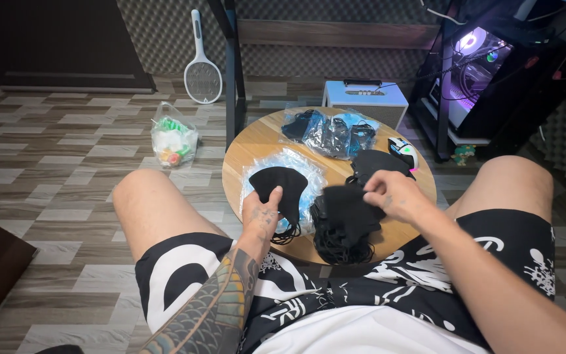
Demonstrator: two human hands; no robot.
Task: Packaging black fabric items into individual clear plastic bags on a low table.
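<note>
I sit in front of a small round wooden table. My left hand holds a black face mask by its lower edge, over a clear plastic bag lying on the table. My right hand pinches the top of another black mask that rests on a heap of black masks at the table's near edge. One more black mask lies just beyond my right hand.
Several bagged masks lie at the table's far side, beside a white computer mouse. On the floor are a tied plastic bag, a racket-shaped bug zapper, a small white amplifier and a lit computer case.
</note>
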